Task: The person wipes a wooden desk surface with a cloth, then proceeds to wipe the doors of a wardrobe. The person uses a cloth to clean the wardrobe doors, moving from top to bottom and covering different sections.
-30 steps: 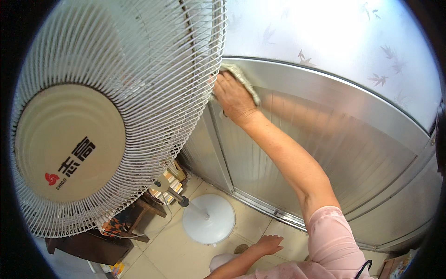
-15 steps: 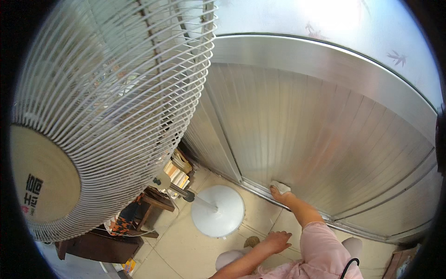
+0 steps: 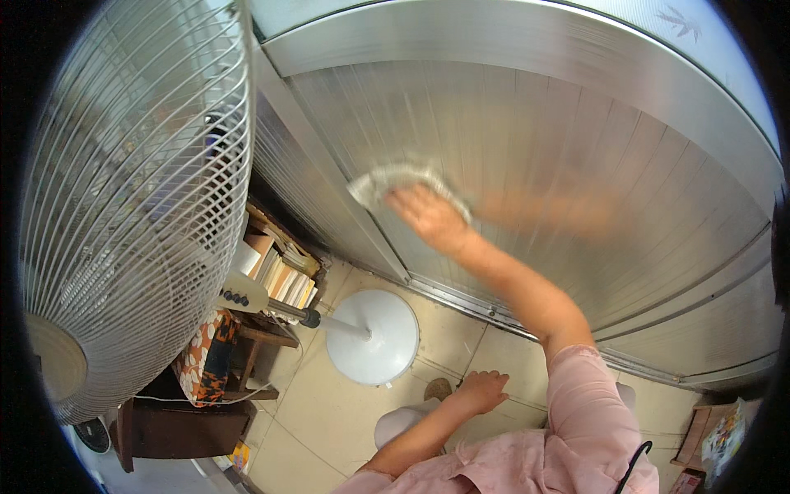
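Note:
My right hand (image 3: 425, 216), its arm stretched out from a pink sleeve, presses a pale cloth (image 3: 387, 175) against a ribbed metal door panel (image 3: 527, 148). The cloth is spread under the fingers and blurred by motion. Its left part reaches the upright frame strip (image 3: 350, 189) of the panel. My left hand (image 3: 481, 392) hangs lower down, above the tiled floor and close to my knee. It holds nothing, and its fingers are loosely stretched.
A large standing fan (image 3: 164, 206) fills the left side, its round white base (image 3: 374, 337) on the tiled floor (image 3: 304, 428). Behind it are a row of books (image 3: 288, 280) and a dark wooden chair (image 3: 185, 428). A metal sill track (image 3: 469, 305) runs along the door's bottom.
My right hand has moved the cloth from the panel's bottom edge up and to the left, and the cloth is now spread wider. My left hand stays low. The view has shifted.

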Demonstrator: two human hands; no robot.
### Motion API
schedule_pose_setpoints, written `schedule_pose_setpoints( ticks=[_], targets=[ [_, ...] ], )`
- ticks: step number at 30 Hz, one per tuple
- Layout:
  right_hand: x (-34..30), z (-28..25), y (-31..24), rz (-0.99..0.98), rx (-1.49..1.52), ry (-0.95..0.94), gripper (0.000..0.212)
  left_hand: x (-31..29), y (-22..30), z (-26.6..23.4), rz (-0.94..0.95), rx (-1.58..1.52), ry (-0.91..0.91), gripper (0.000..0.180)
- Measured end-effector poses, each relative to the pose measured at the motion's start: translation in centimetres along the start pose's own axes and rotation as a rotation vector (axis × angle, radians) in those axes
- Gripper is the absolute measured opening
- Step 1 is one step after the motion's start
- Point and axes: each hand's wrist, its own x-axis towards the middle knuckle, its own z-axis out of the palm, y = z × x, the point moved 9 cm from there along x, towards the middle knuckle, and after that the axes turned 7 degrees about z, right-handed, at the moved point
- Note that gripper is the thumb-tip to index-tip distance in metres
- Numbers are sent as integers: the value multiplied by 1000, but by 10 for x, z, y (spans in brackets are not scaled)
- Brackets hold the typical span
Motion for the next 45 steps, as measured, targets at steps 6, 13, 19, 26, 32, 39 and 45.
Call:
schedule_pose_setpoints(
  ticks=[6,13,19,26,32,39,45],
  targets=[
    [-347,155,-21,-228,-248,-914,47,9,13,-9,74,55,69,41],
    [-291,65,-19,-32,102,-851,34,4,-5,-3,26,1,52,42],
    [12,-162,45,89,-97,170,35,20,11,-4,52,26,50,48],
    [-60,-151,40,27,-233,-38,39,34,26,-3,78,3,-32,49],
    [-350,-43,17,-18,-59,-890,33,44,20,2,62,-24,-31,45],
    [-191,-164,47,22,31,-447,32,52,27,1,59,2,-89,46],
    [-50,-299,75,101,-369,250,41,55,38,9,99,21,-131,42]
  ],
)
